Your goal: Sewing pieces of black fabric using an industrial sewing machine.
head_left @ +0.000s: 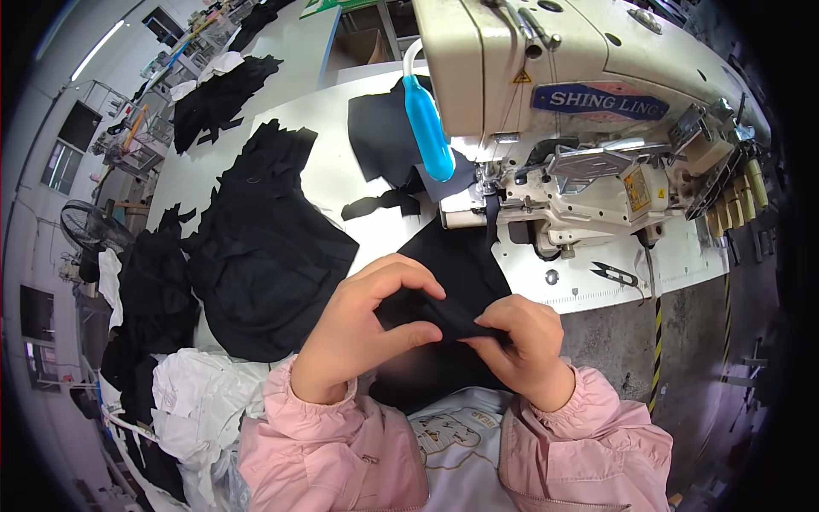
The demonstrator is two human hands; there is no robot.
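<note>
My right hand (pixel 529 346) pinches the cloth (pixel 461 260), its length running far toward the machine (pixel 589 77), left hand (pixel 363 320) curved open!

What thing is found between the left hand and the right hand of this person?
In the head view, black cloth fills the gap between the left hand and the right hand, which pinches it.

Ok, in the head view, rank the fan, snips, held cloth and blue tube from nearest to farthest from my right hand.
1. Held cloth: pinched in your right hand.
2. Snips: on the table, to the hand's right.
3. Blue tube: farther forward, at the machine's left side.
4. Fan: far left, in the background.
</note>
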